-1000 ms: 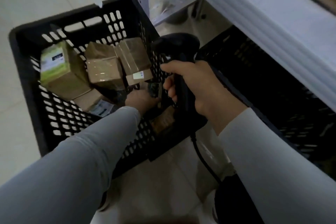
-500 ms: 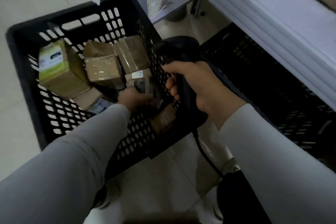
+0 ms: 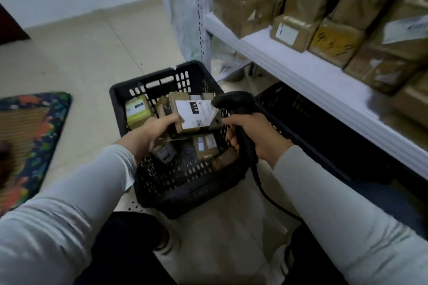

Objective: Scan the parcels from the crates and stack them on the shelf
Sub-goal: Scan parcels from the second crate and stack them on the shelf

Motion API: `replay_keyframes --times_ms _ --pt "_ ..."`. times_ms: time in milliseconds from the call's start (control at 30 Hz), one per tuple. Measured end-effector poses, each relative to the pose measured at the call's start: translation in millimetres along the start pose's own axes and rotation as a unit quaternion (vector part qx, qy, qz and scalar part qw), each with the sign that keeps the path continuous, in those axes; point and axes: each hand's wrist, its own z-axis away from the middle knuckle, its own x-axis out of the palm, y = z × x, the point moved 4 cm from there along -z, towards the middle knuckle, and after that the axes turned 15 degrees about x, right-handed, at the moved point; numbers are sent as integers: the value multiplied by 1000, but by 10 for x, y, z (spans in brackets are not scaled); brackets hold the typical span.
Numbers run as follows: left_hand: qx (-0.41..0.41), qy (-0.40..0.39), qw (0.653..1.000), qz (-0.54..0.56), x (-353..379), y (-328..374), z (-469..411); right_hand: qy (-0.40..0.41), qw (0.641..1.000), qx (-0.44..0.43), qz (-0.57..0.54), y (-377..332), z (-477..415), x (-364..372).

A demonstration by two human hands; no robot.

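Observation:
A black plastic crate (image 3: 120,109) stands on the floor in front of me with several brown parcels inside. My left hand (image 3: 159,127) grips one brown parcel (image 3: 192,113) by its left edge and holds it above the crate, its white label facing up. My right hand (image 3: 252,134) grips a black corded barcode scanner (image 3: 234,102), whose head sits right beside the label. A parcel with a green label (image 3: 137,112) leans at the crate's left. The white shelf (image 3: 301,74) on the right carries several stacked brown parcels (image 3: 296,32).
A second black crate (image 3: 324,127) sits under the shelf board at the right. A patterned mat (image 3: 27,132) lies on the tiled floor to the left. The shelf's perforated upright (image 3: 203,14) rises behind the crate. My knees are at the bottom edge.
My left hand has lifted a parcel out of the crate and turned its white label up toward the scanner. The view has tilted up, bringing the shelf parcels into sight.

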Motion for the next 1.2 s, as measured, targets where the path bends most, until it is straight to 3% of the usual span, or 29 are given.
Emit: replay_keyframes --times_ms 133,233,300,433,533,633,733,933,1200 --pt "45 -7 999 -14 -180 293 247 14 992 -76 99 -56 475 -35" --pt "99 4 995 -26 -242 596 480 29 991 -87 100 -27 692 -106" --pt "151 27 987 -36 -263 713 522 24 995 -81 51 -22 775 -141" --pt "235 119 963 -61 -223 831 631 -37 986 -61 -152 -100 862 -110" --pt "270 129 954 -9 -36 844 757 -3 966 -97 -238 -193 856 -96" --pt "255 91 956 117 182 802 927 66 944 -119 -302 -195 780 -175" --pt "199 48 954 220 301 699 1005 62 933 -121 -333 -129 744 -225" --pt "157 -37 957 240 416 548 1178 4 923 -163 -349 -146 782 -251" --pt "149 -113 954 235 490 537 1343 -14 938 -124 -324 -46 775 -228"
